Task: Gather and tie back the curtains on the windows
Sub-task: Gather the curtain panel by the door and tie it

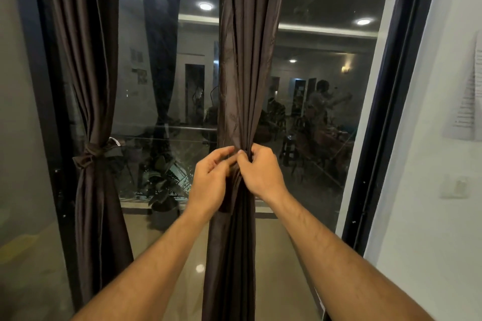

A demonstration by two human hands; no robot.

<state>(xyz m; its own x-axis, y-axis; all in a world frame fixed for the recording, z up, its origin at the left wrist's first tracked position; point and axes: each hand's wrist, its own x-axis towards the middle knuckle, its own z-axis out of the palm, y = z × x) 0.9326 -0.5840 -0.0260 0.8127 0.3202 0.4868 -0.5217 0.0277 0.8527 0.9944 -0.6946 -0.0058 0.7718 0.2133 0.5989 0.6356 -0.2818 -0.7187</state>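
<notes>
Curtain fabric fills the middle of your view: a dark brown curtain (242, 73) hangs in a gathered column in front of the window glass (320, 101), running from the top edge down past your forearms to the bottom edge. Your hands meet on it about halfway down. Your left hand (211, 180) sits on the left side of the bundle with its fingers curled in, pinching the folds, and your right hand (260, 172) grips the same bunch from the right, thumb and fingers closed round the cloth. The two hands touch at the fingertips. Whether a tie band lies between them you cannot tell. Toward the left edge of the window, a second curtain (91, 73) hangs already cinched at its waist by a knotted tieback (91, 155). A white wall (430, 190) stands at the right, beside the dark window frame (386, 122).
</notes>
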